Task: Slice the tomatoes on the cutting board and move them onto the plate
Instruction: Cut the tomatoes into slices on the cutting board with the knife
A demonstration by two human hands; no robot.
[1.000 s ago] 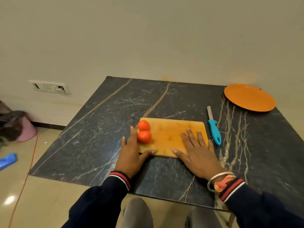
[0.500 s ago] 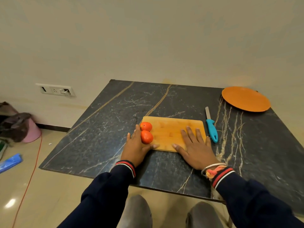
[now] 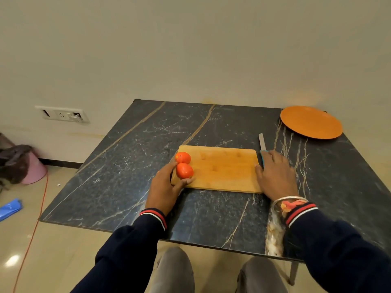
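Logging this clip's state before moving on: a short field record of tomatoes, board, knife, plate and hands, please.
cutting board: wooden, on the dark table
tomatoes: two, whole, touching, at the board's left end
plate: orange, far right corner, no slices
knife: right of board; blade visible, handle covered
left hand: against the near tomato, thumb on board
right hand: over knife handle; grip unclear
progress: nothing sliced

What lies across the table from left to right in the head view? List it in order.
left hand → cutting board → right hand → plate. Left out for overlap: the tomatoes, the knife.
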